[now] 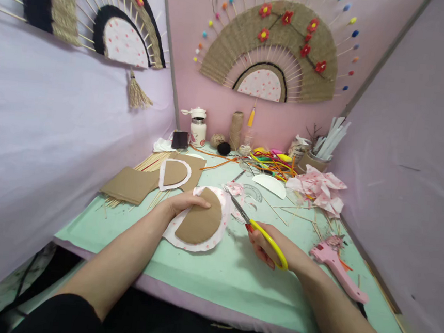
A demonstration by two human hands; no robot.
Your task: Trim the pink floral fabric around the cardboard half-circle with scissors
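My left hand (188, 203) grips a brown cardboard half-disc (200, 221), thumb on top. White fabric with pink dots (219, 233) lies against the cardboard's back and stands out past its curved edge. Yellow-handled scissors (264, 235) are in my right hand (264, 245), blades pointing up and left, just right of the fabric and apart from it. Beyond my left hand rests a second cardboard half-disc (175, 173) with a white fabric border. Small pink fabric scraps (235, 189) lie near the scissor tips.
A pink glue gun (339, 270) lies at the right edge. Crumpled dotted fabric (317, 188) and a white half-disc (270, 185) sit behind. Cardboard sheets (129, 184) cover thin sticks at left. At the back stand a white bottle (198, 128), a twine spool (236, 129) and colourful pipe cleaners (272, 163).
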